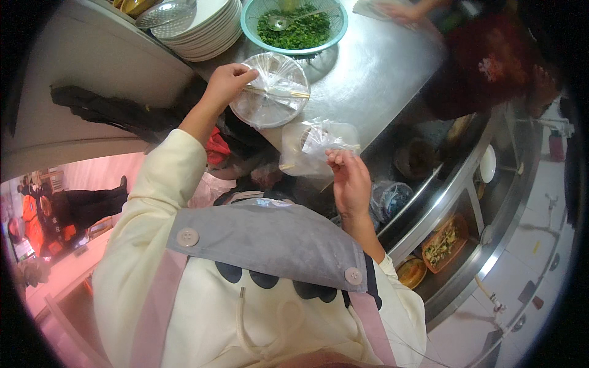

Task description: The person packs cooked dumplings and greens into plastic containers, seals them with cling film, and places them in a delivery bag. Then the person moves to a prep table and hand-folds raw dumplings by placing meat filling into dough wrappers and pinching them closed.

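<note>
My left hand [228, 85] pinches the clear plastic bag [276, 69] stretched over a round container [271, 117]. Thin wooden chopsticks [294, 94] lie across the top of that container, where the plastic gathers into folds. To the right and nearer my body is a rectangular clear container [299, 161], also in a plastic bag, at the counter's front edge. The bag's crumpled plastic [317, 140] is bunched on top of it. My right hand [352, 179] has its fingers curled at this container's right side; whether they grip the plastic is unclear.
A turquoise colander [247, 30] of chopped greens with a ladle [278, 23] stands on the steel counter [368, 87]. Stacked white plates [207, 43] and a perforated skimmer [163, 14] are left. Another person's hand [400, 11] is across the counter. Food trays [444, 244] sit right.
</note>
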The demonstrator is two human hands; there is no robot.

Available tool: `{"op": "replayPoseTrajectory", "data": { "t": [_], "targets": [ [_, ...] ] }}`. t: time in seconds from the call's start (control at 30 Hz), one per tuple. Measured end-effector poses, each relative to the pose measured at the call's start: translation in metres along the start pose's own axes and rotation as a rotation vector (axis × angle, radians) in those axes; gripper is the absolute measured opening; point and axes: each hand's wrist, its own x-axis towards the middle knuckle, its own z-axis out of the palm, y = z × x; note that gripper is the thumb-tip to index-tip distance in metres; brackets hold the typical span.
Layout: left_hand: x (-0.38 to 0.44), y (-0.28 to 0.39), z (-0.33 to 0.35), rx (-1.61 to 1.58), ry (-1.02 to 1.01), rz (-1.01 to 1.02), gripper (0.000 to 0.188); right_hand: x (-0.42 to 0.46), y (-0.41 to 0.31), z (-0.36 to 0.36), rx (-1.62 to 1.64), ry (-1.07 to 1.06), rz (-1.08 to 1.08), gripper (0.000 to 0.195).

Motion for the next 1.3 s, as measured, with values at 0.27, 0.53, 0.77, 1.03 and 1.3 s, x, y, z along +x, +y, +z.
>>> {"op": "replayPoseTrajectory", "data": {
  "t": [0.27,0.53,0.77,1.03,1.3],
  "targets": [
    [-0.024,0.028,0.037,0.740,0.009,0.819,0.024,-0.001,-0.006,0.000,-0.112,0.006,0.025,0.023],
    [-0.034,0.007,0.021,-0.179,0.220,0.278,0.014,0.001,-0.023,0.034,-0.645,0.057,-0.047,0.021],
    [-0.072,-0.010,-0.022,-0.116,0.492,0.404,0.011,-0.003,-0.036,0.066,-0.819,0.038,-0.292,0.018],
    [-0.253,-0.044,-0.174,-0.534,0.707,0.506,0.017,-0.063,-0.027,0.228,-0.680,-0.395,-0.381,0.041],
    [-0.439,-0.150,-0.338,-0.141,0.916,0.460,0.016,-0.124,0.123,0.449,-0.676,-0.790,-0.150,0.029]
  ]
}}
